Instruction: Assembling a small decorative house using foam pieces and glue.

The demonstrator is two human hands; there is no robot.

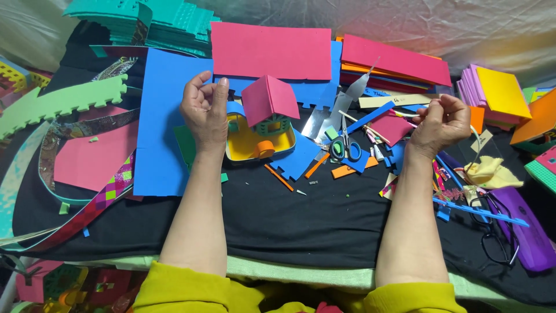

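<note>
My left hand [204, 110] hovers over a blue foam sheet [165, 124], its thumb and fingers pinched together near the top; whether they hold something small I cannot tell. Just right of it stands a small foam house [267, 119] with a pink roof, yellow base and an orange cylinder. My right hand [441, 123] is raised at the right over a heap of foam scraps, fingers curled with thumb against forefinger; anything pinched there is too small to see. Green-handled scissors [345, 145] lie between the hands.
Pink foam sheet [271, 51] and stacked coloured sheets [399, 65] lie at the back. Teal foam stacks [156, 20] sit at top left, a green puzzle-edged mat [58, 101] at left. Eyeglasses [497, 232], a purple case [530, 232] and yellow cloth [486, 173] lie at right.
</note>
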